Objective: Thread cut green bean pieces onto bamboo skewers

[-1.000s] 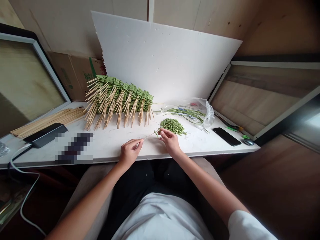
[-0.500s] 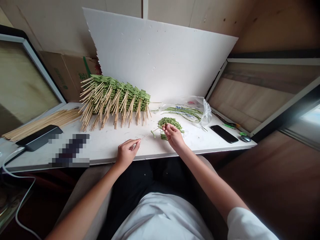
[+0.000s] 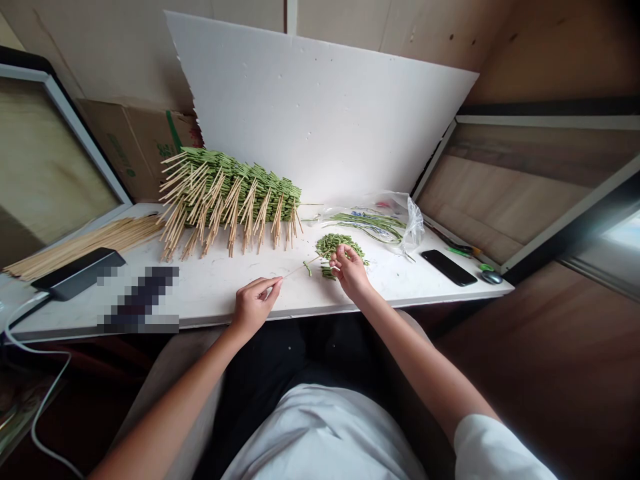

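My left hand (image 3: pixel 256 307) is closed in a pinch on the end of a thin wooden skewer (image 3: pixel 300 267), which slants up to the right. My right hand (image 3: pixel 351 272) is just beyond the skewer's far end, over the near edge of a pile of short cut green bean pieces (image 3: pixel 336 244). Its fingers are curled and a little apart, and no object shows between them. One loose green bean piece (image 3: pixel 307 269) lies beside the pile, under the skewer. The right hand hides part of the pile.
Behind my left hand is a big stack of skewers threaded with green pieces (image 3: pixel 240 187). Bare skewers (image 3: pixel 90 243) lie at left near a black device (image 3: pixel 80 273). A plastic bag with long green stems (image 3: pixel 370 223), a phone (image 3: pixel 449 267) and a mouse (image 3: pixel 491 276) are at right.
My right hand has moved slightly right, off the skewer's far end, and its fingers have loosened. My left hand keeps its pinch almost in place.
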`<state>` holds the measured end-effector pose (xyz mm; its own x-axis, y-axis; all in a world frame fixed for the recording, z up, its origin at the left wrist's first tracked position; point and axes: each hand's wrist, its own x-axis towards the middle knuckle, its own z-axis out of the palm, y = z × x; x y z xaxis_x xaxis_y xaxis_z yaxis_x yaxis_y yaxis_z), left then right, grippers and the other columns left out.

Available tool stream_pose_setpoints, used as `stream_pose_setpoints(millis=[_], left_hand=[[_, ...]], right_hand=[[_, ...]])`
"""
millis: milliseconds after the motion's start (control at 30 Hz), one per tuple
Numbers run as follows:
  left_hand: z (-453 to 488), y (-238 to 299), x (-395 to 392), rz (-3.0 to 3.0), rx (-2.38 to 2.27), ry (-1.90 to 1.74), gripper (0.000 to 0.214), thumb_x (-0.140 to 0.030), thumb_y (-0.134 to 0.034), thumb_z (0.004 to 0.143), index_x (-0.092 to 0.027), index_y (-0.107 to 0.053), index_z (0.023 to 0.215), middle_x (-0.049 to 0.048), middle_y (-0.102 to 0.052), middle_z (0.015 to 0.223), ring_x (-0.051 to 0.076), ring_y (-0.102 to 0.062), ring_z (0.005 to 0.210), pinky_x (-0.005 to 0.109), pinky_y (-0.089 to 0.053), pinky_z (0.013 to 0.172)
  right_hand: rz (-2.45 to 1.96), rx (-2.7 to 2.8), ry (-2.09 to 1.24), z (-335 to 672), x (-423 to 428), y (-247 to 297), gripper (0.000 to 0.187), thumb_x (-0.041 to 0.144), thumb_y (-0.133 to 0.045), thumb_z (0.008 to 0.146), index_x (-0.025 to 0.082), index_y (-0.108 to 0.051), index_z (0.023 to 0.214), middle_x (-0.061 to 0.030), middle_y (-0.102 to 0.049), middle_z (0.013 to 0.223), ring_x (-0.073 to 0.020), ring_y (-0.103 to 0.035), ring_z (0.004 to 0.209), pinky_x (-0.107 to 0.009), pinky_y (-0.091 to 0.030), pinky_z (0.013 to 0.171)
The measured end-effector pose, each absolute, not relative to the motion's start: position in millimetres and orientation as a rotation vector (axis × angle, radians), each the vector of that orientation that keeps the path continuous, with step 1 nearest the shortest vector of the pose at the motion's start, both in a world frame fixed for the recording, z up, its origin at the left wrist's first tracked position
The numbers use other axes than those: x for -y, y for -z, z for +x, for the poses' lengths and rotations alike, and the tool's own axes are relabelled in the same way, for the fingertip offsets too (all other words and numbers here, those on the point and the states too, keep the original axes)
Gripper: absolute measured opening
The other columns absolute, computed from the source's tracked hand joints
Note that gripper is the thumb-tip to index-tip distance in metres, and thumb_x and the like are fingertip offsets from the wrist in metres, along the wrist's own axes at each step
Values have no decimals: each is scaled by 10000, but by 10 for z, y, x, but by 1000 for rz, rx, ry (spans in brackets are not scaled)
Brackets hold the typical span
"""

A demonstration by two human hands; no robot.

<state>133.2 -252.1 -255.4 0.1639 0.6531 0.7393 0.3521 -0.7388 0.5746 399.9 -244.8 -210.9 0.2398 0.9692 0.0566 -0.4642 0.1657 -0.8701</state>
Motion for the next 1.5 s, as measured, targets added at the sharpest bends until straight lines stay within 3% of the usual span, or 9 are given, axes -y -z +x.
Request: stream_pose_setpoints(millis=[100,233,300,433,933,1200,1500], left_hand=[[1332,2546,2526,2169,-976,-1595,150,-219,-708,955,-179,-813,1054,70,-786,894,144,-647,661,274,-516,643],[1331,2546,2525,2167,-976,-1600,149,-227,-706,958,-180,-813,1049,72,-785,891,154,-661,681,278,-521,650],[1331,2550,2521,2164,-977,-1603,147,-231,-705,959,-183,-813,1046,71,-786,888,155,-663,681,280,-522,650],[1329,2558,2512,2165,-985,-1603,150,-237,-701,961,-183,-813,1045,70,-787,885,152,-662,676,277,-523,648],[1329,2542,2515,2184,-1012,-1605,162,-259,-679,973,-179,-812,1020,68,-782,860,137,-614,625,272,-500,630],[1326,2528,2523,2213,-1020,-1591,169,-252,-668,975,-179,-815,1016,57,-762,818,117,-521,566,268,-461,604],[1327,2535,2518,2199,-1015,-1584,160,-242,-679,968,-178,-814,1023,53,-757,813,120,-529,572,267,-453,606]], right_hand=[[-830,748,-1151,3993,2442,2096,410,475,-919,716,239,-658,926,36,-668,739,-101,-636,636,-172,-480,473],[-791,695,-1103,3991,2425,2092,390,356,-966,677,224,-700,929,-2,-761,893,-138,-737,838,-223,-640,779],[-769,674,-1094,3990,2429,2082,376,337,-970,680,215,-718,931,-25,-787,957,-165,-764,912,-258,-648,894],[-778,721,-1150,3992,2460,2034,344,366,-957,708,196,-749,922,-55,-804,985,-195,-784,953,-270,-640,954],[-869,872,-1138,3962,2530,1969,335,436,-935,711,201,-800,908,-84,-815,972,-258,-800,969,-261,-616,742],[-889,924,-1151,4020,2491,1993,285,427,-905,738,204,-810,887,-69,-815,915,-260,-796,942,-275,-622,710],[-894,897,-1149,4015,2492,1978,339,449,-903,740,174,-796,905,-102,-813,914,-242,-803,889,-230,-592,618]])
